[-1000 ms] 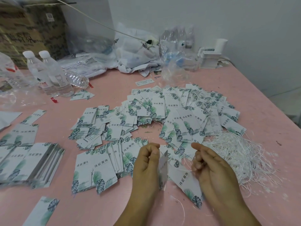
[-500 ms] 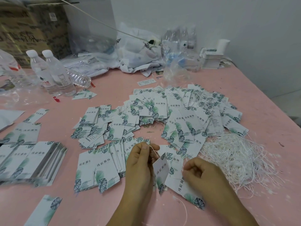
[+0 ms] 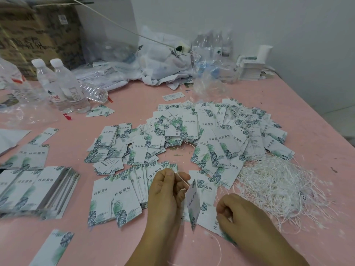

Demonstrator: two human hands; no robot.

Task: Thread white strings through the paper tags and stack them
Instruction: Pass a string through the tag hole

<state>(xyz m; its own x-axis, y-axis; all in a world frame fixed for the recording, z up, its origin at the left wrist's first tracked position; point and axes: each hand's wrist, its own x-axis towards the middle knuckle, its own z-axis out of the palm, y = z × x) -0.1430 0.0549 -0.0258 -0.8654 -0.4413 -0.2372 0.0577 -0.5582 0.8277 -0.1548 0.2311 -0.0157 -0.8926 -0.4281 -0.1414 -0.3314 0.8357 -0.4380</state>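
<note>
I see the left hand [image 3: 165,191] raised at near centre, thumb and forefinger pinching a white string [image 3: 182,179] that runs to the top of a paper tag [image 3: 192,204] hanging edge-on. The right hand [image 3: 238,212], knuckles up, has its fingers curled; I cannot tell what they hold. Loose strings [image 3: 276,187] lie right, tags [image 3: 221,135] spread beyond, stacked tags [image 3: 34,191] left, on the pink table [image 3: 307,116].

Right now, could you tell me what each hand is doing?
Left hand: pinches a white string running to the tag.
Right hand: fingers curled; contents cannot be told.
</note>
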